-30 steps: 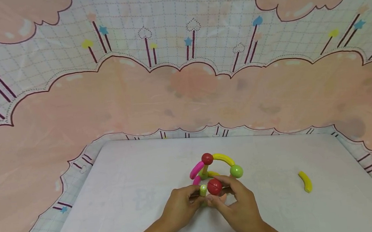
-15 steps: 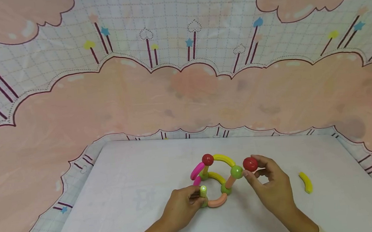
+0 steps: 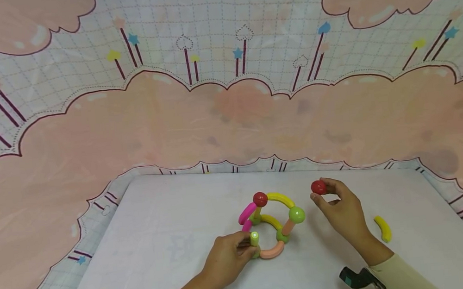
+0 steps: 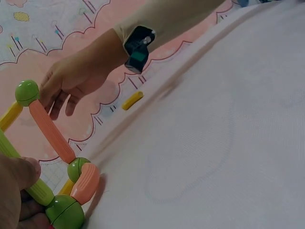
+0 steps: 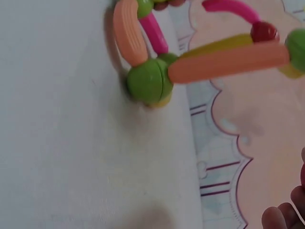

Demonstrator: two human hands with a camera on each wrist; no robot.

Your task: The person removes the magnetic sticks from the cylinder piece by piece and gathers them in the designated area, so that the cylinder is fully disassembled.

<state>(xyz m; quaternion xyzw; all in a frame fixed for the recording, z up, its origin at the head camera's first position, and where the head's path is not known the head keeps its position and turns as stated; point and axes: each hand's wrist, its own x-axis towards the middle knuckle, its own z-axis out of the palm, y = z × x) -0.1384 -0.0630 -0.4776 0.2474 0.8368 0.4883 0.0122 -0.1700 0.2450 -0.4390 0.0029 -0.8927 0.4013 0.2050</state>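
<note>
Evidently, a glossy red plastic-looking ball (image 3: pixel 318 187) sits apart, to the right of a ring-like frame of coloured rods and balls (image 3: pixel 288 227).

The right hand (image 3: pixel 345 210) pinches the ball between thumb and forefinger; the left hand (image 3: pixel 227 259) pinches a straight light-green plastic-looking rod (image 3: pixel 254 238) standing at the frame's near-left corner. The ball looks light and hard, probably slippery on its polished curve, so a hold round its widest part should suit. The frame seems stiff and sturdy but may pull apart; gripping that rod low down looks steadiest. A yellow curved plastic-looking rod (image 3: pixel 383 229) lies loose, right of the frame. No brand, label or writing is legible.
</note>
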